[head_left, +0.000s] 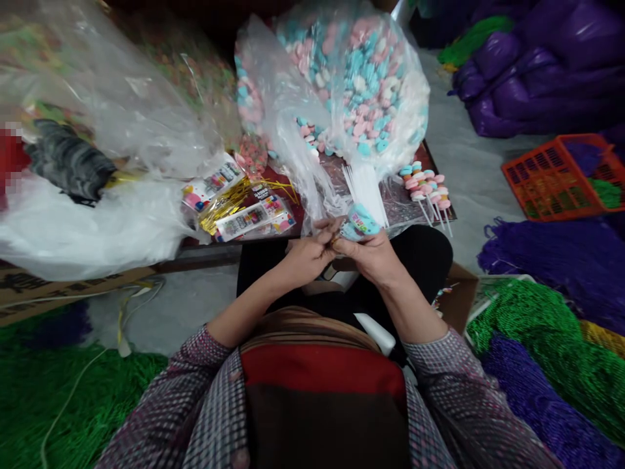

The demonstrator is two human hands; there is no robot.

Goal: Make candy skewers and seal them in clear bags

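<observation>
My right hand [375, 259] is closed around a small printed candy bag [362, 223] with pale blue showing through it. The bag tilts up beyond my thumb, over the front edge of the table. My left hand [315, 253] meets it at the bag's lower end, fingers pinched together; what they grip is hidden. Just past the bag lies a bundle of white sticks [366, 189]. To the left are gold twist ties [227, 203] and flat printed bags [256, 217]. Several marshmallow skewers [427, 185] in pink, white and blue lie at the table's right corner.
A big clear sack of marshmallows [361, 85] stands at the back. Another person's grey sleeve [71, 159] reaches in at left over white plastic [92, 225]. On the right are an orange crate [561, 179], purple bags [541, 71] and green strands [541, 326].
</observation>
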